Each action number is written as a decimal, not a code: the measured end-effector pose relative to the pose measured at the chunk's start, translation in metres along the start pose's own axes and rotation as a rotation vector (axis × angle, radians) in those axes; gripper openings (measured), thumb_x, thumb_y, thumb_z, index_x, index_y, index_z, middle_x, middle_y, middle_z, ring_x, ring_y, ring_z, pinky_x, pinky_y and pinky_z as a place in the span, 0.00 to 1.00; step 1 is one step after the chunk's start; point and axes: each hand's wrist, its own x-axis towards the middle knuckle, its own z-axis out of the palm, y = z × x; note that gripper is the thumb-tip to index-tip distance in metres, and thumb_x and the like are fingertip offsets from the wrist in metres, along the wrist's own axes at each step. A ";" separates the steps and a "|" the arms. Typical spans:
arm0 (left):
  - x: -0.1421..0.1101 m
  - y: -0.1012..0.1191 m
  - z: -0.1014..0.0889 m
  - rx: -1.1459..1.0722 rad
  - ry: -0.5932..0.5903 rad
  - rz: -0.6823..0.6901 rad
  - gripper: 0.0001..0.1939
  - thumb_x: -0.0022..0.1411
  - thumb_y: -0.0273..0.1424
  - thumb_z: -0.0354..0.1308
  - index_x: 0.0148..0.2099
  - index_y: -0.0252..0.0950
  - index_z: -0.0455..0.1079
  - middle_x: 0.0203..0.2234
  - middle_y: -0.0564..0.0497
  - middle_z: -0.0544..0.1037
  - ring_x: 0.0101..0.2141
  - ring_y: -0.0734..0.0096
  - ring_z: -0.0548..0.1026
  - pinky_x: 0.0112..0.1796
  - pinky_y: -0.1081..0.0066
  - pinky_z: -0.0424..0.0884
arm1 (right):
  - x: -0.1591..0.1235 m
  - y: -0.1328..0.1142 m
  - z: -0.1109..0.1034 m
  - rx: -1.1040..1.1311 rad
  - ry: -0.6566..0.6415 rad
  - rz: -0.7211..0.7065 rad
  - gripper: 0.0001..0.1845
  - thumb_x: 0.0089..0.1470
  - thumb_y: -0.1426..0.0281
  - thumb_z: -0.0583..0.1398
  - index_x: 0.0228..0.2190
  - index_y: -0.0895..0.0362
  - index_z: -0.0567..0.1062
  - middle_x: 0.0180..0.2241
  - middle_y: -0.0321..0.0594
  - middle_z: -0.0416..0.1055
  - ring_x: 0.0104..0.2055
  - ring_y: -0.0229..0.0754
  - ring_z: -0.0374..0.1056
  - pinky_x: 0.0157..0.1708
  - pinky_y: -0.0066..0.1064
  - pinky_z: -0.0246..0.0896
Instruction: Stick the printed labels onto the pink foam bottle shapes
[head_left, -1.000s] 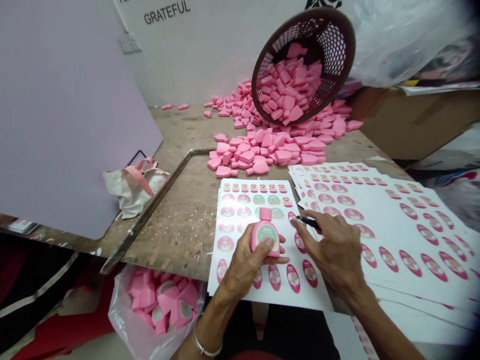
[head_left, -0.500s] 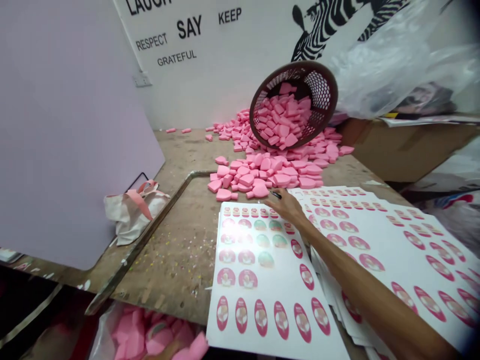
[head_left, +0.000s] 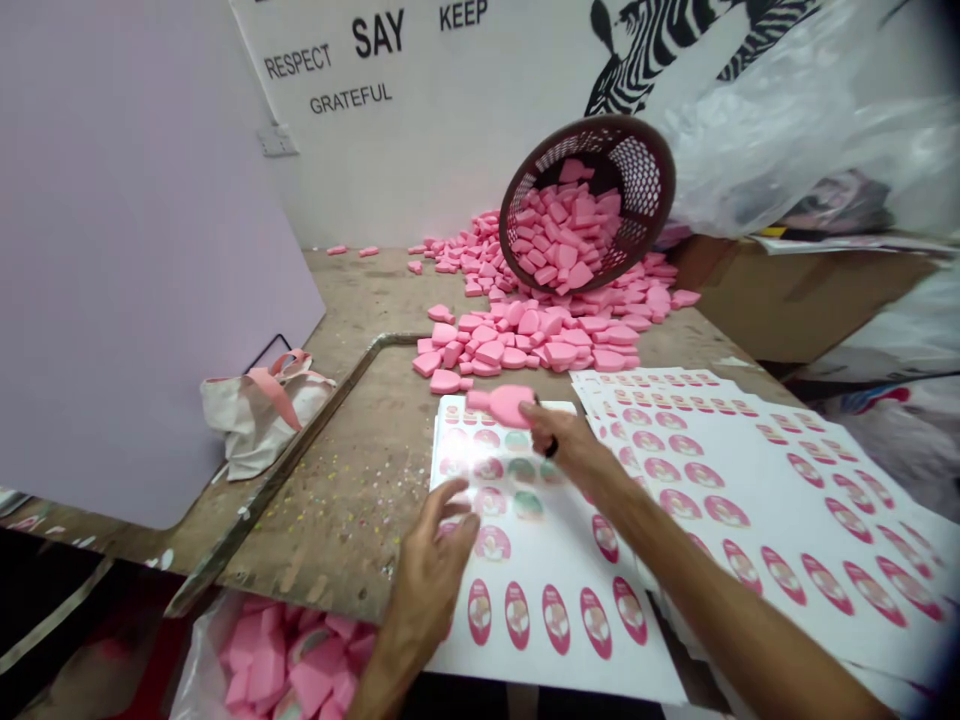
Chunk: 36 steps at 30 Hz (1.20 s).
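My right hand (head_left: 566,445) is at the top of a sticker sheet (head_left: 540,535), pinching an unlabelled pink plastic bottle (head_left: 508,405) by its body, with a black pen (head_left: 551,447) tucked in its fingers. The bottle lies on its side, cap to the left, just below a heap of identical pink bottles (head_left: 525,335). My left hand (head_left: 433,570) hovers open over the lower left of the sheet, holding nothing. Oval pink labels fill the sheet's lower rows, and several upper spots show round pale marks.
A tilted brown plastic basket (head_left: 585,205) spills pink bottles onto the scarred wooden table (head_left: 337,510). More sticker sheets (head_left: 750,500) lie stacked to the right. Labelled bottles fill a plastic bag (head_left: 300,660) below the table edge. A canvas tote (head_left: 262,420) stands left by a lilac board (head_left: 135,260).
My left hand has come up from the bag and now holds nothing. My right hand now has a pink bottle at the top of the sheet, with the pen still in its fingers.
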 end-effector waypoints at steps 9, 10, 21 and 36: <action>0.038 -0.003 0.074 -0.257 0.066 -0.018 0.22 0.58 0.47 0.57 0.45 0.34 0.65 0.34 0.46 0.75 0.30 0.66 0.77 0.33 0.69 0.72 | -0.065 0.026 -0.042 -0.179 0.038 0.001 0.17 0.57 0.54 0.53 0.34 0.54 0.70 0.29 0.37 0.71 0.32 0.43 0.65 0.32 0.34 0.57; 0.042 -0.003 0.075 -0.227 0.031 -0.029 0.21 0.58 0.47 0.57 0.42 0.34 0.65 0.32 0.48 0.74 0.27 0.68 0.76 0.30 0.70 0.72 | -0.056 0.034 -0.053 -0.384 0.128 -0.068 0.15 0.58 0.56 0.53 0.33 0.54 0.70 0.28 0.37 0.71 0.30 0.42 0.65 0.32 0.34 0.55; 0.080 -0.020 0.105 -0.090 -0.092 -0.030 0.17 0.54 0.44 0.60 0.36 0.36 0.65 0.24 0.54 0.68 0.19 0.71 0.74 0.18 0.75 0.70 | -0.040 0.064 -0.063 -0.895 0.082 -0.417 0.09 0.57 0.67 0.54 0.30 0.57 0.71 0.30 0.41 0.73 0.35 0.43 0.63 0.38 0.35 0.47; 0.082 -0.027 0.101 -0.170 -0.087 -0.007 0.21 0.51 0.48 0.62 0.35 0.35 0.66 0.27 0.53 0.68 0.21 0.74 0.71 0.19 0.75 0.71 | -0.036 0.057 -0.064 -0.566 0.091 -0.242 0.16 0.50 0.56 0.60 0.25 0.55 0.67 0.24 0.35 0.69 0.27 0.38 0.64 0.30 0.31 0.58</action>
